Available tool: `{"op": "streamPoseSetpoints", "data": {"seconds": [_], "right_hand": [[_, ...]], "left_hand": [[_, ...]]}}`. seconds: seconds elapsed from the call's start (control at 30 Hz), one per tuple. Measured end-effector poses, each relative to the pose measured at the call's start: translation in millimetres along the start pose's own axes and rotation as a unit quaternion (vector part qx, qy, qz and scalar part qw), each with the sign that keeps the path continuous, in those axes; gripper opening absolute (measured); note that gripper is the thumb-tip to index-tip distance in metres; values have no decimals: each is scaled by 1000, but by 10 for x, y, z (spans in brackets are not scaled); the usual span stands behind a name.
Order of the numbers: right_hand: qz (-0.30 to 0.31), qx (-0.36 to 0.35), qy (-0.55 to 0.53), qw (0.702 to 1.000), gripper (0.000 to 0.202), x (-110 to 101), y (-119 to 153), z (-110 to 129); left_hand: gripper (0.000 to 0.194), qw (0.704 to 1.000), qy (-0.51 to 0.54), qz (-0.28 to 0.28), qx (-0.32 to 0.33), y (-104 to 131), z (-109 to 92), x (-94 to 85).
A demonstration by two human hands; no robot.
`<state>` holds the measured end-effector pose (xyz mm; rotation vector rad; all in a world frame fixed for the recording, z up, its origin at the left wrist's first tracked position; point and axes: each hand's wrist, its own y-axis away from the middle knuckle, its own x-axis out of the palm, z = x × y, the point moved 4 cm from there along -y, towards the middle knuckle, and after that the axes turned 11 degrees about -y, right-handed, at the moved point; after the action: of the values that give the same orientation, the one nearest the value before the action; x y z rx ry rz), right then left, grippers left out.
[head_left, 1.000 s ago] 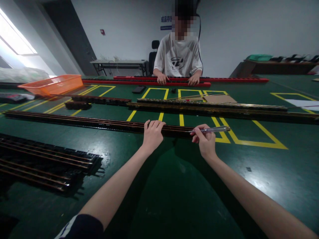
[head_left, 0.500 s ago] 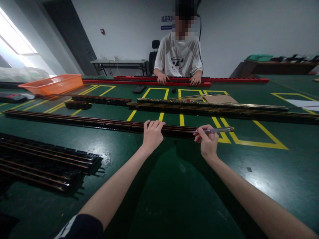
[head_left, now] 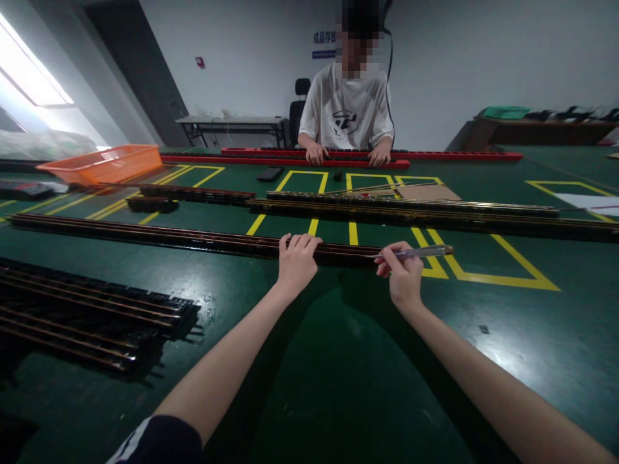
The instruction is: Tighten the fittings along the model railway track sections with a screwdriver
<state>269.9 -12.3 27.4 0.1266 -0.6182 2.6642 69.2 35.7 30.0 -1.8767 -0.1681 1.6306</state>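
A long black rail with copper-coloured strips point(head_left: 203, 242) lies across the green table in front of me. My left hand point(head_left: 298, 259) is closed over the rail near its right part, fingers curled over the far edge. In my right hand point(head_left: 403, 274) is a screwdriver with a clear handle point(head_left: 430, 251), held nearly level. Its thin tip points left and meets the rail's right end, or comes very close; I cannot tell which. The fingers partly cover that end.
Several similar rails point(head_left: 87, 296) lie at the left, and more long rails point(head_left: 411, 209) lie beyond mine. An orange basket point(head_left: 109, 169) stands far left. Across the table point(head_left: 338, 361), a person in a white shirt point(head_left: 345, 109) rests both hands on red rails point(head_left: 454, 155).
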Motion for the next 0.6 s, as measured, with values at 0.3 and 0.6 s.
{"op": "streamPoseSetpoints", "data": {"seconds": [0.3, 0.6], "right_hand": [[8, 4, -6, 1000, 13, 3, -1, 5], [9, 9, -9, 1000, 14, -12, -4, -9]], "left_hand": [[42, 995, 51, 58, 54, 1, 31, 38], [38, 996, 6, 60, 64, -8, 6, 77]]}}
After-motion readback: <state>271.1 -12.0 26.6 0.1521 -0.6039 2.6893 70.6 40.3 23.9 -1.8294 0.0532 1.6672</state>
